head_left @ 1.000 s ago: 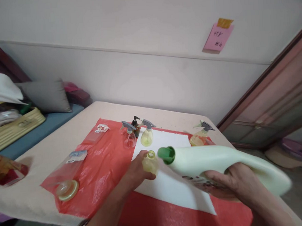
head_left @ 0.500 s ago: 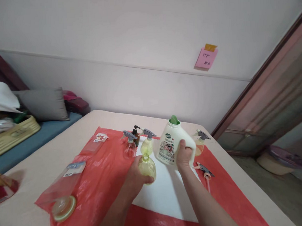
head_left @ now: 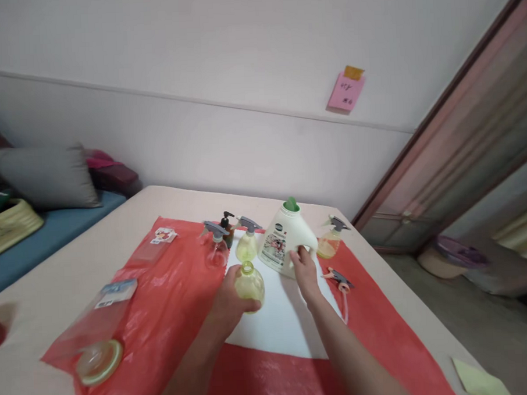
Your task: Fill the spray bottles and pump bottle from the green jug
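My left hand (head_left: pixel 233 300) is closed around a round, clear yellow spray bottle (head_left: pixel 250 288) with no spray head on its neck. My right hand (head_left: pixel 305 271) is at the handle of a pale green detergent jug (head_left: pixel 277 235), thumb against its side and fingers at the handle opening. The jug looks upright on the white sheet (head_left: pixel 278 325), with a green piece in its mouth. A grey and pink spray head (head_left: pixel 339 280) with a dip tube lies to the right. Behind the held bottle stands another yellow spray bottle (head_left: pixel 247 245) with its head on.
A clear spray bottle (head_left: pixel 217 249) and a dark pump bottle (head_left: pixel 227 228) stand behind left. An orange-tinted spray bottle (head_left: pixel 329 244) is right of the jug. A round clear container (head_left: pixel 99 363) and plastic packets lie on red plastic (head_left: pixel 172 318). A pink note (head_left: pixel 345 93) hangs on the wall.
The jug has come down and now looks set on the white sheet. My right hand has slid lower at its handle. My left hand still holds the yellow bottle. The camera view has shifted slightly.
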The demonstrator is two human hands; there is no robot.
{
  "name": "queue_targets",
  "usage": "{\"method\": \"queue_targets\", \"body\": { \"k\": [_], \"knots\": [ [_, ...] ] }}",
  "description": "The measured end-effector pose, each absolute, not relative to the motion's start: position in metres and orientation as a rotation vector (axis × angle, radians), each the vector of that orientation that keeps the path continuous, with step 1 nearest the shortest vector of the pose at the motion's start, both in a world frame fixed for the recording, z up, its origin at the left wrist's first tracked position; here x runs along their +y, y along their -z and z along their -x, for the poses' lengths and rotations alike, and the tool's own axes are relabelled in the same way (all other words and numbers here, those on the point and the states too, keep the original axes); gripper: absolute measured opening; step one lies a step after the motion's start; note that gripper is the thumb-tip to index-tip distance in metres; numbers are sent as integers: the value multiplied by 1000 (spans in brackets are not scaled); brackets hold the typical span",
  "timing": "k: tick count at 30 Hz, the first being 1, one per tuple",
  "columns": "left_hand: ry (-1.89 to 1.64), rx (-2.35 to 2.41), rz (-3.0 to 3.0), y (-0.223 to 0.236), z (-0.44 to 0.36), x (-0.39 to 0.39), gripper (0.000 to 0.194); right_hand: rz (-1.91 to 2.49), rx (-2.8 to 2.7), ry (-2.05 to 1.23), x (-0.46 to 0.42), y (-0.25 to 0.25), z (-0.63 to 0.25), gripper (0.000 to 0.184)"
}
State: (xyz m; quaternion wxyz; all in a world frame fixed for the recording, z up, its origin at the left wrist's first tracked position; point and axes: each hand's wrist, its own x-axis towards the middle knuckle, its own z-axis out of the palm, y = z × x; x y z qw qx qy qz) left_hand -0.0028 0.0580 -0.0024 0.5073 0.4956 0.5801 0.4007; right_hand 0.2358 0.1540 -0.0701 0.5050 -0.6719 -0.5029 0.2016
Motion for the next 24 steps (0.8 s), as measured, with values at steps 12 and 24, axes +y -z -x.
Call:
{"method": "queue_targets", "body": {
  "k": [12,24],
  "knots": [
    [-964,1421,-1289,9,-5,55,81,2291,-856,-408,96,52,-375,34],
    [-897,1373,-1275,22,-25,55,72,2140,-575,-583,119,68,-379,29]
  ]
}}
